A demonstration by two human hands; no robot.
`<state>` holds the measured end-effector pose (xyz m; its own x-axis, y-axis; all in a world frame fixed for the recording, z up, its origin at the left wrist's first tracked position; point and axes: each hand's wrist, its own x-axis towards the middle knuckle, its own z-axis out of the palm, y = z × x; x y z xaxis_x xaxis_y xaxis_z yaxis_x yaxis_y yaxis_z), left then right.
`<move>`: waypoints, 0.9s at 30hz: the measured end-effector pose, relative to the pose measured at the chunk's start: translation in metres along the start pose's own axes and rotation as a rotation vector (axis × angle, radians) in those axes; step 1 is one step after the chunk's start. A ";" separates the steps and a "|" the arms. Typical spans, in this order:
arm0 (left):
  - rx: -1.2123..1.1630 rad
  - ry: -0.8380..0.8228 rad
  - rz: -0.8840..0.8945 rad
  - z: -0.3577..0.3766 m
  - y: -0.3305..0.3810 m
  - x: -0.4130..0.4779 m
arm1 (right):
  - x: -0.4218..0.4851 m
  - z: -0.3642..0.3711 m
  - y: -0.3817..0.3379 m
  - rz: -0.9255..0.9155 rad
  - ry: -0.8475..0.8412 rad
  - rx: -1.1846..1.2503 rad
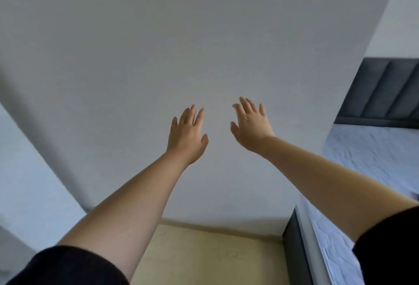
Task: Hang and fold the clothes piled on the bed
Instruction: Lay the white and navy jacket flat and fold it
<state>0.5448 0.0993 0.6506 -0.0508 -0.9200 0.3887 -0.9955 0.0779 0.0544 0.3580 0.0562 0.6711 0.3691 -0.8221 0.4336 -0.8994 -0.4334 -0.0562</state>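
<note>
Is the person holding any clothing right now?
No, the left hand and right hand are both spread open before a bare wall.

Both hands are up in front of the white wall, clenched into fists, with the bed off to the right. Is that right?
Not fists: the head view shows the left hand and right hand open, holding nothing. The rest stands: both are up before the white wall, with the bed off to the right.

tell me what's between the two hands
Nothing: between the left hand and right hand the head view shows only bare white wall.
</note>
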 end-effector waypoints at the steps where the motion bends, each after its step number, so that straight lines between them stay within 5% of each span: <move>1: -0.011 0.003 0.026 0.016 0.023 0.019 | 0.003 0.004 0.032 0.022 0.002 -0.017; 10: 0.002 0.027 0.160 0.180 0.179 0.165 | 0.048 0.099 0.249 -0.003 0.024 -0.174; 15: -0.051 -0.023 0.156 0.238 0.206 0.187 | 0.043 0.140 0.294 -0.098 0.007 -0.193; 27: -0.230 0.311 0.200 0.408 0.249 0.157 | -0.020 0.273 0.351 -0.076 0.307 -0.106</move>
<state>0.2560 -0.1824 0.3500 -0.1795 -0.7213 0.6690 -0.9227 0.3594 0.1398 0.0988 -0.1810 0.3971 0.3625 -0.6325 0.6845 -0.8975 -0.4349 0.0735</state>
